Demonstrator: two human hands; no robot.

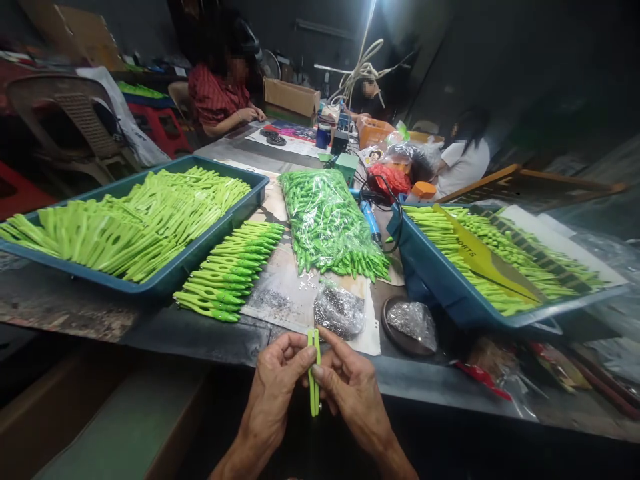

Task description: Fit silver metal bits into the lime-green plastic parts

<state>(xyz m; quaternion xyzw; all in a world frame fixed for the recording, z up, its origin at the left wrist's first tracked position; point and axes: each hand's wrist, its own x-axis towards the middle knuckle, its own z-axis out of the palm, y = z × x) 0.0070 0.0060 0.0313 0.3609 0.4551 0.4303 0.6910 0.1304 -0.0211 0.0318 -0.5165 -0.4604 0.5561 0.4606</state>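
A slim lime-green plastic handle piece (314,383), made of two narrow strips side by side, stands upright between my hands at the table's front edge. My left hand (280,367) pinches it from the left with thumb and fingers. From the right, my right hand (350,373) grips it by the thumb, its index finger stretched along the top end. Just beyond lies a clear bag of small metal parts (340,313). A row of green handles with darker tips (230,270) is laid out to the left of that bag.
Blue trays of green pieces stand left (150,287) and right (450,287). Between them lie a clear bag of green parts (330,220) and a blue electric screwdriver (370,220). A dark dish (393,333) holds another small bag. Several people sit farther back.
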